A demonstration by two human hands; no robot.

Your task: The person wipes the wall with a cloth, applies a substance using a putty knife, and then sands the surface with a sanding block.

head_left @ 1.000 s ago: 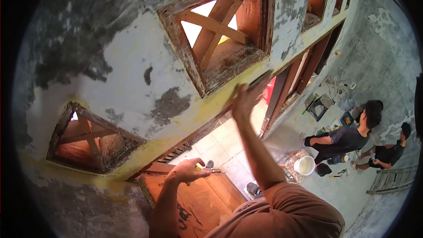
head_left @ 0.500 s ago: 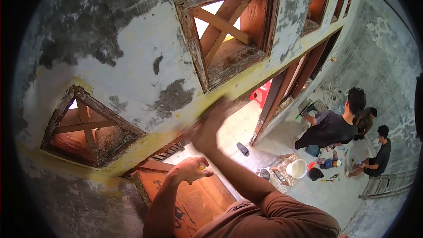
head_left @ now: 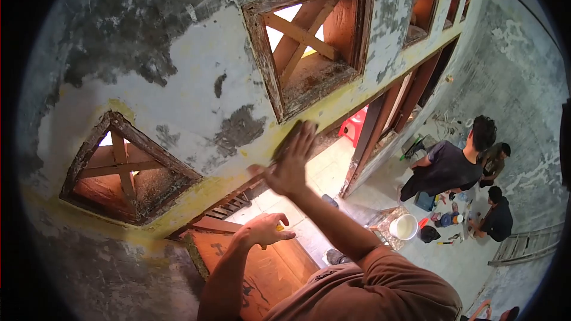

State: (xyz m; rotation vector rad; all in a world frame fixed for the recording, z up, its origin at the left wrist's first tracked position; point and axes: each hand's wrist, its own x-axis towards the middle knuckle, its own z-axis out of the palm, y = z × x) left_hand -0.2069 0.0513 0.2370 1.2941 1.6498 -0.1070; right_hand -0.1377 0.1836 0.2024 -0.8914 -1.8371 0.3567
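My right hand (head_left: 292,163) is raised to the wall with fingers stretched over a dark flat piece (head_left: 286,141), perhaps sandpaper. That piece lies against the yellow-edged wall strip (head_left: 324,110) just under a wooden window frame (head_left: 321,98). Lower down, my left hand (head_left: 266,230) has its fingers curled around a small yellow thing (head_left: 279,227), mostly hidden in the grip. Behind the left forearm is an orange-brown wooden door panel (head_left: 276,270).
A second crossed wooden frame (head_left: 128,169) sits at left. Below right, a white bucket (head_left: 403,227) stands on a speckled support. Co-workers (head_left: 446,169) are on the floor among scattered tools. A ladder (head_left: 526,245) leans at the far right.
My right hand has shifted slightly up and right along the wall, and it is less blurred. My left hand stays nearly still. A seated co-worker has bent forward; another person appears at lower right.
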